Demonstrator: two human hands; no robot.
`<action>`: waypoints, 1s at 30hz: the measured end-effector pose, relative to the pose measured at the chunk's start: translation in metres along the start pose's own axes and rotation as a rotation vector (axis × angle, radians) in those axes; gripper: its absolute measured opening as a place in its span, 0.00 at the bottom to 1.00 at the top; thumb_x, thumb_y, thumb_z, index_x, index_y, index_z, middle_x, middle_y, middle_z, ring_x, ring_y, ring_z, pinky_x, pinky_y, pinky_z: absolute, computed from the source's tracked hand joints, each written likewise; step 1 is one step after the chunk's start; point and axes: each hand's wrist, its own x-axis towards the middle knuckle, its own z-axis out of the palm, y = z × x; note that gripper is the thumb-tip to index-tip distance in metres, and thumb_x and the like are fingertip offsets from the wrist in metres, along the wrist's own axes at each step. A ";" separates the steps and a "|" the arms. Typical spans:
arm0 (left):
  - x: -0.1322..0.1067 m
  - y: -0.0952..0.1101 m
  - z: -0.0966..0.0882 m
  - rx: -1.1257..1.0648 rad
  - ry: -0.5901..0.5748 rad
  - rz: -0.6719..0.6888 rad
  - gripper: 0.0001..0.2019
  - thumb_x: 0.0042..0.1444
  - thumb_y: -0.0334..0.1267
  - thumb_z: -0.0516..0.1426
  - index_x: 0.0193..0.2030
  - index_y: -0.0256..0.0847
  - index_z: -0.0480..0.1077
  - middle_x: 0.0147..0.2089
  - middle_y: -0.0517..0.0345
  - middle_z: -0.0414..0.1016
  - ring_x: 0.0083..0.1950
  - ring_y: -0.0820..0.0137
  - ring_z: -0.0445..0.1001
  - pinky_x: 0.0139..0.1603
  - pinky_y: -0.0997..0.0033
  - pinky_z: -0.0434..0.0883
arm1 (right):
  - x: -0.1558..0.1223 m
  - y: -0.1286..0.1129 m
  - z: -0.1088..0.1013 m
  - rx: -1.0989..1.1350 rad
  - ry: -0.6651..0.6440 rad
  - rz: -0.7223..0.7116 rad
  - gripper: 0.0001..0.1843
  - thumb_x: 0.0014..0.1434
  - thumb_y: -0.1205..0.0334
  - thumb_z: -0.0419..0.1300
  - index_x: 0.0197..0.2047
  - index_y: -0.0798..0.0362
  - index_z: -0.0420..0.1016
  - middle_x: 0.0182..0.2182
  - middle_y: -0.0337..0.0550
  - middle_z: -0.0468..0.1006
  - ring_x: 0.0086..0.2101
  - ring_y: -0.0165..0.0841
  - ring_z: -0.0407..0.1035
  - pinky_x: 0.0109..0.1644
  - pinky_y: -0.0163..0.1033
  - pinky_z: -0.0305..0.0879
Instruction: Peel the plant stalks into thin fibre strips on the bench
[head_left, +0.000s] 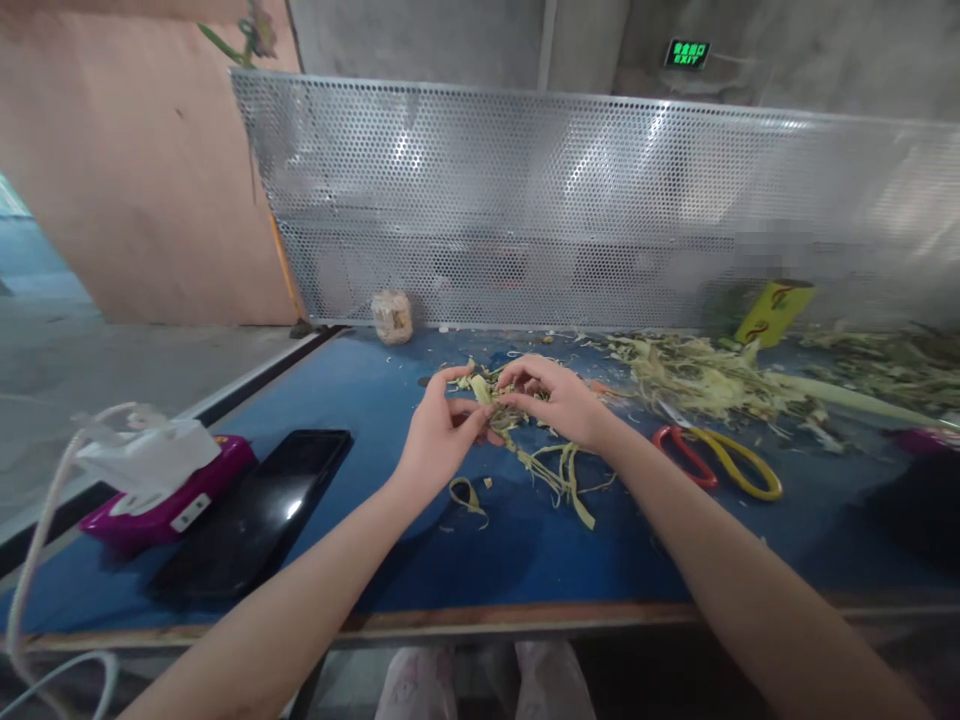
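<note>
Over the middle of the blue table, my left hand [444,425] pinches a pale green husk strip [481,388] between thumb and fingers. My right hand [553,396] meets it from the other side, thumb and fingertips closed on the same strip. The exact spot of the pinch is small and partly hidden by the fingers. Just beneath and in front of the hands lie loose shredded husk strips [574,485], some curled. Scissors [720,460] with one red and one yellow handle rest to the right of my right forearm.
A heap of husk strips [694,375] spreads at the back right, beside a yellow-green box [775,312]. A black phone [259,510] and a purple power strip [180,500] with a white plug lie left. Behind stands a perforated metal screen [480,200], with a small wrapped jar-like object [392,317] before it.
</note>
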 end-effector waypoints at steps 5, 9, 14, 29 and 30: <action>0.003 -0.004 -0.002 -0.055 0.046 0.007 0.21 0.48 0.37 0.56 0.47 0.39 0.53 0.22 0.64 0.73 0.22 0.69 0.74 0.26 0.71 0.70 | -0.002 -0.007 -0.006 -0.156 0.181 -0.211 0.03 0.55 0.63 0.55 0.31 0.52 0.68 0.33 0.43 0.67 0.35 0.30 0.63 0.39 0.37 0.62; 0.004 -0.005 -0.003 -0.089 0.081 -0.028 0.22 0.46 0.38 0.57 0.47 0.38 0.53 0.22 0.63 0.73 0.22 0.70 0.74 0.26 0.71 0.70 | -0.004 -0.011 -0.003 -0.341 0.078 -0.362 0.04 0.54 0.62 0.56 0.32 0.52 0.70 0.34 0.43 0.66 0.37 0.32 0.62 0.42 0.39 0.60; 0.004 -0.003 -0.003 -0.084 0.112 -0.037 0.22 0.45 0.37 0.58 0.45 0.38 0.53 0.21 0.65 0.72 0.21 0.72 0.72 0.25 0.71 0.70 | -0.005 -0.014 0.003 -0.566 -0.009 -0.388 0.07 0.56 0.60 0.54 0.31 0.52 0.71 0.35 0.44 0.69 0.36 0.32 0.60 0.40 0.39 0.56; 0.004 -0.001 -0.003 -0.125 0.099 -0.075 0.22 0.45 0.36 0.58 0.45 0.37 0.54 0.17 0.68 0.70 0.19 0.72 0.72 0.22 0.75 0.69 | -0.009 -0.017 -0.002 -0.998 -0.179 -0.745 0.15 0.61 0.68 0.43 0.36 0.55 0.71 0.35 0.47 0.72 0.33 0.33 0.61 0.34 0.41 0.54; 0.005 -0.001 -0.003 -0.131 0.104 -0.079 0.22 0.45 0.35 0.58 0.45 0.37 0.54 0.17 0.68 0.70 0.19 0.73 0.72 0.22 0.75 0.68 | -0.009 -0.018 -0.002 -1.010 -0.193 -0.758 0.15 0.61 0.68 0.43 0.37 0.56 0.71 0.35 0.47 0.72 0.33 0.33 0.61 0.34 0.40 0.54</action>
